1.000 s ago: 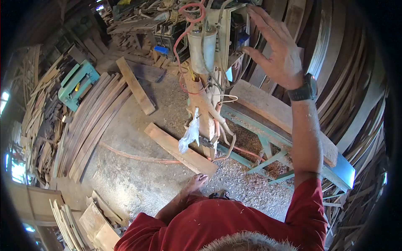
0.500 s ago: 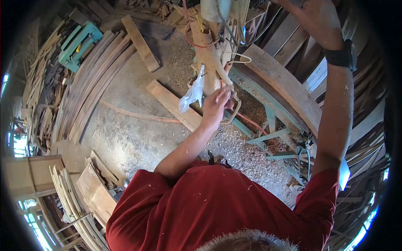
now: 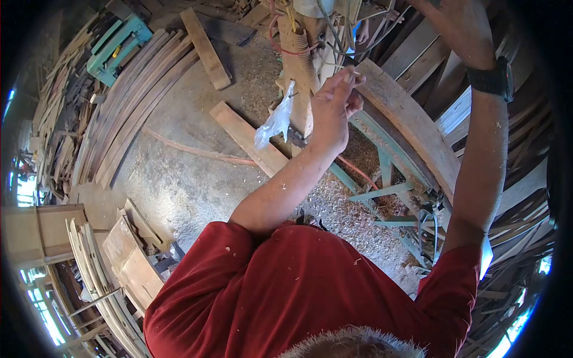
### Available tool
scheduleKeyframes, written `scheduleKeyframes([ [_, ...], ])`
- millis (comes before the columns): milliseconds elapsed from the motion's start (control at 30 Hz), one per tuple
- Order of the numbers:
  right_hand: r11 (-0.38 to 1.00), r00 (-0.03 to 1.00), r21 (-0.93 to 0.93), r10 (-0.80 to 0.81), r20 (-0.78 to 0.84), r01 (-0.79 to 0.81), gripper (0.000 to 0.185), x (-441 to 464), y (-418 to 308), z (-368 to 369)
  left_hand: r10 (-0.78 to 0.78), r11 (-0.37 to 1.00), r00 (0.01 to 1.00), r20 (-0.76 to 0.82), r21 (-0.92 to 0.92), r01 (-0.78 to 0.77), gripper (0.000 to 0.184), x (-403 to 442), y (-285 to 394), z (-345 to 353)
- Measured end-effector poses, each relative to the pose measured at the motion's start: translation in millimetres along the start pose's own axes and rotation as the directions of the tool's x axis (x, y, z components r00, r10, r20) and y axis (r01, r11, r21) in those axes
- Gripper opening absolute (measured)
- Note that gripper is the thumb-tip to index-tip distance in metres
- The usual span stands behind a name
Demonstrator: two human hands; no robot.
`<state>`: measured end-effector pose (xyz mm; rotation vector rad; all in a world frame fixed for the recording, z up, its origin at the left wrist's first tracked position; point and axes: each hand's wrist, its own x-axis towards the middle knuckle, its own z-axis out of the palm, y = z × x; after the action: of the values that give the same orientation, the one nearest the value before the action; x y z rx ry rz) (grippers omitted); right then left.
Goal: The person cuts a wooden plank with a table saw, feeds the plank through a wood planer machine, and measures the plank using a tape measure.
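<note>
- Far left: a wooden panel (image 3: 59,232), with a bundle of pale strips (image 3: 95,280) just beside it.
- Above these, a green machine (image 3: 117,51) (a touch of yellow on it) stands by a fan of long boards (image 3: 140,107).
- On the floor, right of the boards, lie two planks: the upper plank (image 3: 206,48) and the lower plank (image 3: 239,132). An orange hose (image 3: 200,153) runs to the lower one.
- A clear bag (image 3: 276,125) hangs crumpled beside a wooden post (image 3: 290,45); a ribbed hose (image 3: 306,62) runs down that post.
- The left hand (image 3: 333,113) is raised in front of the post's right side, near the thick board. Its fingers are curled in, thumb close to the forefinger; whether they grip anything, or touch what lies behind, I cannot tell.
- The thick board (image 3: 407,116) lies slantwise along a green stand (image 3: 382,191), between the two forearms.
- The right hand (image 3: 464,30) is up at the top edge, a dark watch (image 3: 490,80) on its wrist. One digit stretches left; the others are cut off, so I cannot tell their grip.
- Behind it and further right, more timber (image 3: 525,185) leans.
</note>
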<state>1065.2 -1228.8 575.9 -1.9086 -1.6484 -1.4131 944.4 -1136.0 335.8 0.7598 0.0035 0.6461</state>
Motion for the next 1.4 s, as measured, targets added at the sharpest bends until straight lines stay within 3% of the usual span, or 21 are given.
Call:
scheduleKeyframes([
  [100, 1.000, 1.000, -0.019, 0.002, 0.001, -0.002, 0.078, 2, -2, -4, -0.009, 0.993, 0.999, -0.040, -0.115, 0.005, 0.030, 11, 7, 20],
  [167, 0.996, 0.985, -0.035, 0.083, 0.154, -0.078, 0.078, 7, -4, -14, -0.019, 0.984, 0.996, -0.090, -0.176, 0.003, 0.033, 16, 9, 28],
  [367, 0.998, 0.999, -0.033, 0.048, 0.021, -0.048, 0.080, 3, -2, -1, -0.055, 0.967, 0.992, -0.117, -0.253, 0.024, 0.024, 27, 3, 26],
  [500, 0.991, 0.983, -0.099, 0.103, 0.154, -0.088, 0.081, 6, -1, -7, -0.076, 0.953, 0.988, -0.136, -0.302, 0.032, 0.023, 28, -2, 19],
  [567, 0.998, 0.997, -0.013, 0.066, 0.031, -0.066, 0.082, 4, -6, -2, -0.130, 0.935, 0.983, -0.127, -0.345, 0.079, 0.021, 31, -3, 15],
  [767, 0.998, 0.998, -0.019, 0.067, 0.021, -0.067, 0.084, 2, -8, 0, -0.174, 0.892, 0.982, -0.071, -0.434, 0.126, 0.018, 36, -8, 9],
  [1100, 0.996, 0.999, -0.078, 0.034, 0.031, -0.031, 0.084, 10, -7, -5, -0.196, 0.883, 0.976, -0.093, -0.450, 0.135, 0.020, 36, -8, 10],
  [1167, 0.999, 0.999, -0.005, 0.037, 0.015, -0.037, 0.081, 11, -3, 0, -0.186, 0.889, 0.979, -0.088, -0.440, 0.130, 0.018, 36, -10, 9],
  [1300, 0.988, 0.987, 0.028, -0.151, -0.048, 0.152, 0.074, 8, 47, 20, -0.195, 0.924, 0.967, -0.162, -0.361, 0.126, 0.023, 35, -13, 15],
  [1400, 0.979, 0.980, -0.027, -0.199, 0.023, 0.200, 0.071, 11, 54, 17, -0.209, 0.936, 0.947, -0.242, -0.329, 0.122, 0.023, 31, 0, 25],
])
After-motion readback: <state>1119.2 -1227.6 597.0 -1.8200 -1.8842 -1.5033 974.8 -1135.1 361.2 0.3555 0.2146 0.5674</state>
